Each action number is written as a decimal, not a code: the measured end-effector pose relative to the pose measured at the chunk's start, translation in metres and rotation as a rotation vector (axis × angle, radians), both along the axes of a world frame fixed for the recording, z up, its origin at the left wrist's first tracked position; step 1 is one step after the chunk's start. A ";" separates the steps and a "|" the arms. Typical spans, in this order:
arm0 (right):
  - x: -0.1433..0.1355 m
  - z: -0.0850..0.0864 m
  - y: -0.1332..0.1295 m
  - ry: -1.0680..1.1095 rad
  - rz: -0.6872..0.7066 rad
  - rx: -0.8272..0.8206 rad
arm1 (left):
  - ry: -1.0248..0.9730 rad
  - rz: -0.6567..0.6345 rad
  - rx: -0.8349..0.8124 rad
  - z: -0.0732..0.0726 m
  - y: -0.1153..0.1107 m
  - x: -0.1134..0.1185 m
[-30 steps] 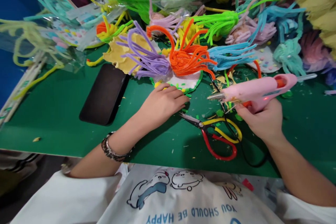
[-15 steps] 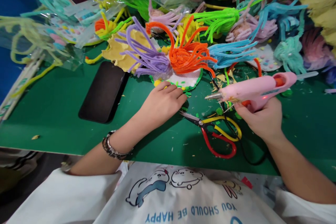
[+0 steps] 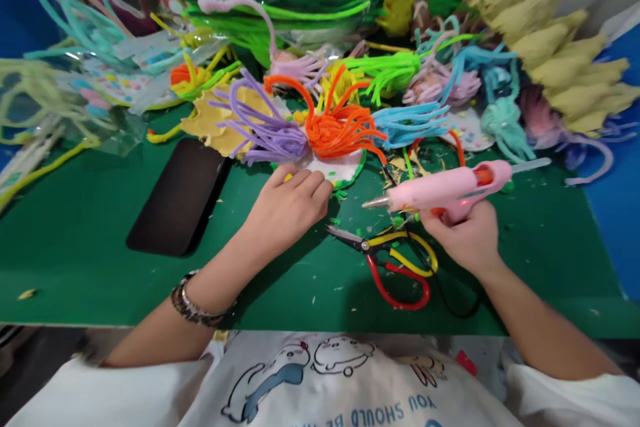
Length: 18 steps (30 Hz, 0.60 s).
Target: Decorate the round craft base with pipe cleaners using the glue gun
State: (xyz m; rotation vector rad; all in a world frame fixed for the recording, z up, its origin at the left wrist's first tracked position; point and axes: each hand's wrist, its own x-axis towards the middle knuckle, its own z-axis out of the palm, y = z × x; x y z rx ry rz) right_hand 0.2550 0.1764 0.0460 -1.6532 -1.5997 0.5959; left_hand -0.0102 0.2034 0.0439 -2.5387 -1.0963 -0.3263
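Observation:
My right hand (image 3: 467,233) is wrapped round the handle of a pink glue gun (image 3: 435,188), whose metal nozzle points left. My left hand (image 3: 291,207) is closed, knuckles up, at the near edge of a round white piece (image 3: 345,164) with a green rim. What its fingers hold is hidden beneath it. An orange pipe-cleaner tassel (image 3: 340,127) covers much of the white piece, with a purple tassel (image 3: 277,137) on its left and a blue tassel (image 3: 413,123) on its right. Between my hands lie scissors (image 3: 367,247) with one yellow and one red handle, blades parted.
A black phone (image 3: 180,200) lies to the left. A bag of green pipe cleaners (image 3: 285,7) and more tassels line the back. Yellow petal-like pieces (image 3: 560,47) stand at the back right. A black cord (image 3: 450,303) and green scraps lie near the scissors.
The whole view has shifted, so most things sit lower and further left. My left hand stays at the white piece's edge, and my right still grips the glue gun.

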 end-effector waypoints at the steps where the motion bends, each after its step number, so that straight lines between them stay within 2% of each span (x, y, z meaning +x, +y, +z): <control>1: 0.000 -0.001 0.001 0.007 0.021 -0.002 | -0.039 -0.002 -0.027 0.000 0.000 0.000; 4: 0.000 -0.002 0.006 0.040 0.052 -0.006 | -0.230 -0.006 -0.202 0.000 -0.001 0.002; 7: -0.002 -0.002 0.004 0.057 0.049 -0.007 | -0.533 -0.008 -0.494 0.003 -0.005 0.007; 12: -0.006 -0.005 -0.005 0.100 -0.112 0.041 | -1.068 0.037 -1.000 0.007 -0.010 0.019; 15: -0.002 -0.004 -0.002 0.110 -0.141 0.074 | -1.235 0.043 -1.245 0.006 -0.010 0.023; 18: 0.003 -0.002 0.004 0.129 -0.161 0.153 | -1.338 0.067 -1.385 0.007 -0.010 0.024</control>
